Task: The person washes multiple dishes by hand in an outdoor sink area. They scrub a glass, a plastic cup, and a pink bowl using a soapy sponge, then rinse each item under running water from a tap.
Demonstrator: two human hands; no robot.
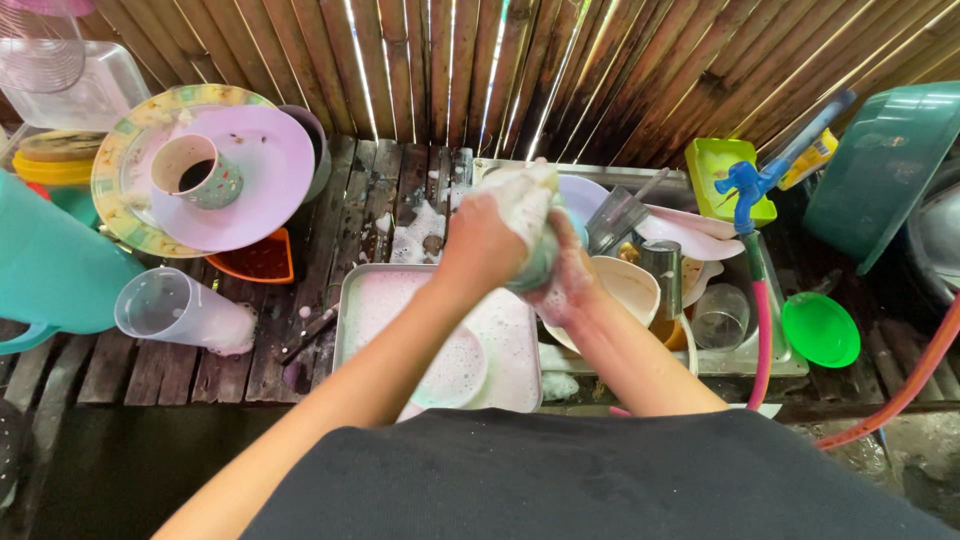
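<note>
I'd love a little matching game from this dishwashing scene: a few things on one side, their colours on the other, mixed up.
Things:
1. tap
2. small bowl
3. large plate
4. hose

Colours:
A. bright green
B. pale lilac
C. pink
D. blue

Pairs: 1-D, 2-A, 3-B, 4-C.

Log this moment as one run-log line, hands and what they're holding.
left hand: soapy, gripping cup | right hand: scrubbing cup | below: sudsy metal tray
</note>
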